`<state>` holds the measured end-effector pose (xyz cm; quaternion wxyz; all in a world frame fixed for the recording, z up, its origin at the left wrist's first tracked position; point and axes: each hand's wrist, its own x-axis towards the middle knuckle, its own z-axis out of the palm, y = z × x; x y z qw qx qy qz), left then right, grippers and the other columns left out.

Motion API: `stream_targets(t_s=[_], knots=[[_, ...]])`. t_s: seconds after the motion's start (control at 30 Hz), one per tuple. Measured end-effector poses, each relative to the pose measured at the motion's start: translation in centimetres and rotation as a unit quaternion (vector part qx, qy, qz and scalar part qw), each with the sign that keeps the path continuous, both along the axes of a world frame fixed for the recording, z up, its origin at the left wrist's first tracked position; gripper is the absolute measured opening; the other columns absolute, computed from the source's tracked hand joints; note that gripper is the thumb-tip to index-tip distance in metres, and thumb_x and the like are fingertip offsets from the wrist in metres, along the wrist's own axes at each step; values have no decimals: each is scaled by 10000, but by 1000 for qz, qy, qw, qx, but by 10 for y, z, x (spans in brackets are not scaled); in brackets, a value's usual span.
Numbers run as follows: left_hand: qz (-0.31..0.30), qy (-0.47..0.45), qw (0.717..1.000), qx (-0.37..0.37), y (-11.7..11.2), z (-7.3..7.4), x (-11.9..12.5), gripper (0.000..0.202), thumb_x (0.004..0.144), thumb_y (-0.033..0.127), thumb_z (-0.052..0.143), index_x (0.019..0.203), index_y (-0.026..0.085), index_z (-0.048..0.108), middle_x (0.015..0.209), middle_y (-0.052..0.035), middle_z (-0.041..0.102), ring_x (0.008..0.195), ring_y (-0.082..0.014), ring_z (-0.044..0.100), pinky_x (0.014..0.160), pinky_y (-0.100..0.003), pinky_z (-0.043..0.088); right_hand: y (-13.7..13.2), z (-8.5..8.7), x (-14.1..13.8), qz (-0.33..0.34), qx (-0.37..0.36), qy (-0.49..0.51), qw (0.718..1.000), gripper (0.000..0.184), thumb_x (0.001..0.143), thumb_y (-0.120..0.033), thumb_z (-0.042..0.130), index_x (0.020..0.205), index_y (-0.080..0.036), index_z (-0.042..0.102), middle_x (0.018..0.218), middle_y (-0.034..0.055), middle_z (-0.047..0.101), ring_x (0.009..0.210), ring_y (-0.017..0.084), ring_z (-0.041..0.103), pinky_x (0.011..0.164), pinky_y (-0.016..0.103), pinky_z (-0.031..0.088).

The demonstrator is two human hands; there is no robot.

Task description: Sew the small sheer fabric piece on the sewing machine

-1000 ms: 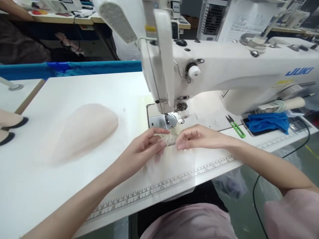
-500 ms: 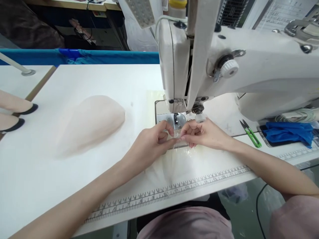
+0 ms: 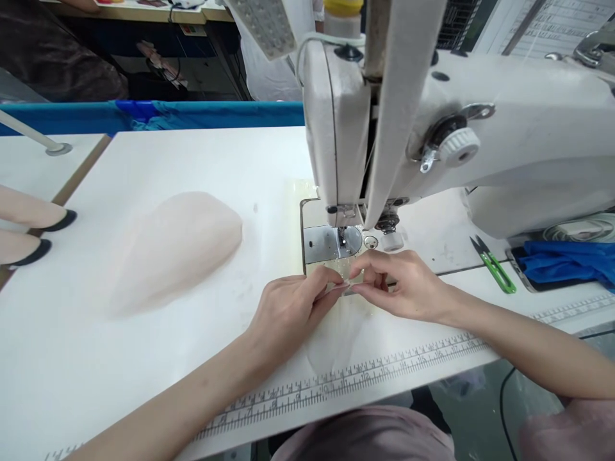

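My left hand (image 3: 293,307) and my right hand (image 3: 398,285) meet just in front of the needle plate (image 3: 331,243) of a white sewing machine (image 3: 432,134). Both pinch the top edge of a thin, nearly see-through piece of pale fabric (image 3: 336,333) that fans out toward the table's front edge. The fingertips of the two hands almost touch. The needle and presser foot (image 3: 342,237) stand a little behind the pinched edge.
A pile of pale pink fabric (image 3: 177,250) lies on the white table (image 3: 96,358) to the left. Green thread snips (image 3: 494,269) and a blue cloth (image 3: 567,266) sit at the right. A printed ruler (image 3: 365,378) runs along the front edge. Black-trimmed pale pieces (image 3: 29,230) lie far left.
Both hands, still pinched on the sheer fabric, have drawn back a little from the presser foot toward me. The view has dipped slightly.
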<state>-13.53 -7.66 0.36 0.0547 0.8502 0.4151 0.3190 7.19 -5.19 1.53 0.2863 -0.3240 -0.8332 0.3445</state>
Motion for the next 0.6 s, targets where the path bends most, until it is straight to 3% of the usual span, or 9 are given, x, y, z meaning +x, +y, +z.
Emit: stream_targets(t_s=[0.17, 0.37, 0.6], knots=[[-9, 2, 1000, 15, -1, 0, -1, 132, 977, 271, 454, 878, 198, 499, 480, 111, 415, 401, -58, 397, 436, -156, 322, -1, -1, 0, 8, -8, 2, 1000, 135, 865, -159, 567, 992, -207, 562, 596, -86, 498, 491, 56, 457, 518, 179, 414], [6, -7, 1000, 21, -2, 3, -1, 155, 972, 282, 462, 850, 206, 520, 458, 104, 430, 387, -66, 417, 427, -170, 316, -1, 0, -1, -29, -21, 21, 999, 117, 886, -239, 582, 993, -195, 565, 588, -79, 504, 490, 64, 480, 499, 182, 422], [-2, -14, 1000, 19, 0, 1, -1, 138, 965, 273, 481, 854, 199, 520, 463, 104, 451, 399, -67, 439, 430, -165, 333, -1, -1, 0, 0, -6, 34, 999, 116, 875, -189, 578, 988, -202, 554, 603, -82, 506, 495, 56, 479, 510, 175, 428]])
